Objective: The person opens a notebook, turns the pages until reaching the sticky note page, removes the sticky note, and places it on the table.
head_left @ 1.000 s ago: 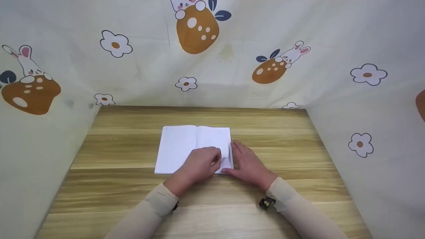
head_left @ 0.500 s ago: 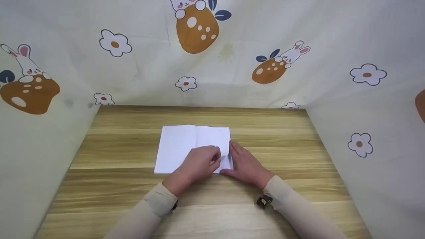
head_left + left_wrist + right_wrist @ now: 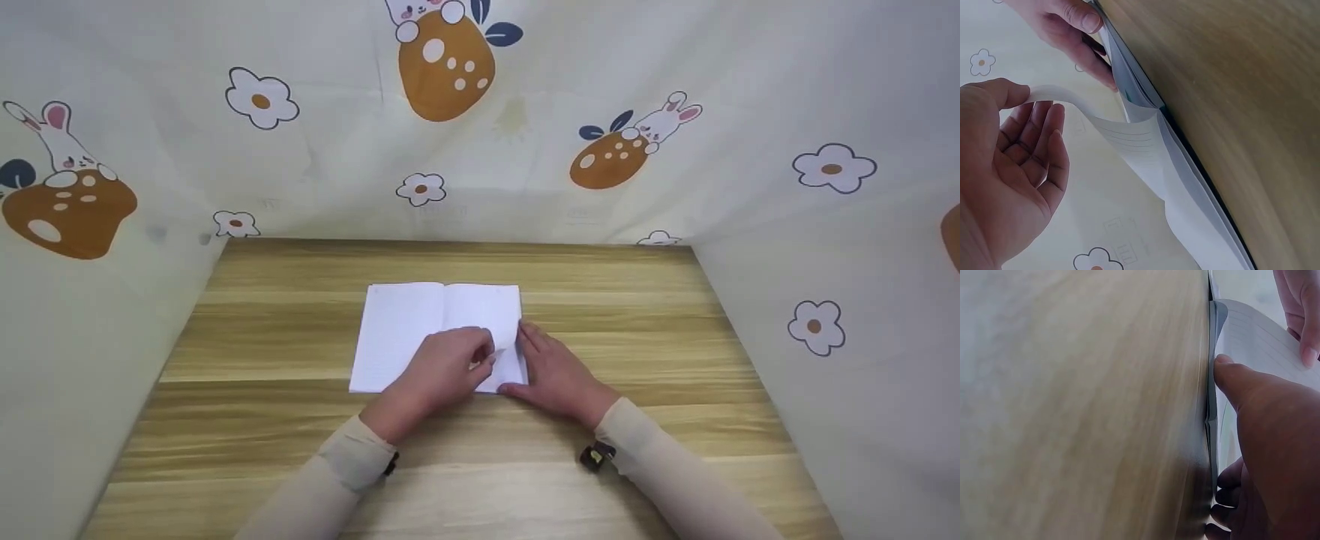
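Note:
An open notebook (image 3: 401, 330) with white lined pages lies on the wooden table. My left hand (image 3: 442, 364) pinches the near right part of a page between thumb and fingers. In the left wrist view that page (image 3: 1129, 140) curves up off the pages beneath, toward my left hand (image 3: 1016, 152). At the notebook's near right corner is my right hand (image 3: 559, 375). Its thumb (image 3: 1233, 377) presses on the pages at the near edge, while its fairly straight fingers rest along the right edge. The left hand and wrist cover the near middle of the notebook in the head view.
The wood-grain table (image 3: 285, 330) surrounds the notebook. A pale curtain (image 3: 322, 165) printed with rabbits and flowers encloses it at the back and both sides. Small black devices, such as the right one (image 3: 596, 456), are worn at both wrists.
My left hand has shifted slightly left with the pinched page, which curls a little further from the pages below. The right hand has moved slightly left and stays at the notebook's corner.

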`<state>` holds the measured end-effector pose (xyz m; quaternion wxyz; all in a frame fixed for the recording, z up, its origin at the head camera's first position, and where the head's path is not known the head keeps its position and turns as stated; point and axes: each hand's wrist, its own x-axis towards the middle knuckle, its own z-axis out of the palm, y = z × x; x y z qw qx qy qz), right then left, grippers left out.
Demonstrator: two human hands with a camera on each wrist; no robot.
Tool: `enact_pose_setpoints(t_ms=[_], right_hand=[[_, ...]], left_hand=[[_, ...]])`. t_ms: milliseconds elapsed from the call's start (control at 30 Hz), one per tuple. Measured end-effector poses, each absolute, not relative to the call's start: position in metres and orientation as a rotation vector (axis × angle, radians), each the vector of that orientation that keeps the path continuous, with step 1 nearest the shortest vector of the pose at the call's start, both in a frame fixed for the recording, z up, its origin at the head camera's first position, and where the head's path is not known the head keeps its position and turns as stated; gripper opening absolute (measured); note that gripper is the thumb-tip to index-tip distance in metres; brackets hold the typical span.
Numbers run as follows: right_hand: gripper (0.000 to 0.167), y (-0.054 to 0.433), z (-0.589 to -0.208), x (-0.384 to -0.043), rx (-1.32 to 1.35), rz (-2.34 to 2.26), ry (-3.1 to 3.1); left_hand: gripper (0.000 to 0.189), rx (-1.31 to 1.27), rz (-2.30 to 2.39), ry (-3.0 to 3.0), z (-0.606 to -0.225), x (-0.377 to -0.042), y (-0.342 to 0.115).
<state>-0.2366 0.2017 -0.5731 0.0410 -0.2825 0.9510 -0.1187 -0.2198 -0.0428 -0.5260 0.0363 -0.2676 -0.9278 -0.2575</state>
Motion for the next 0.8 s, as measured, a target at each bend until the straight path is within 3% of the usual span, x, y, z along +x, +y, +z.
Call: enact_pose_setpoints(t_ms=[800], right_hand=[[0.113,0.203,-0.574,-0.238,-0.845,-0.39,2.889]], left_hand=[[0.009,-0.636,-1.021,-2.826,-0.502,-0.206,-0.079]])
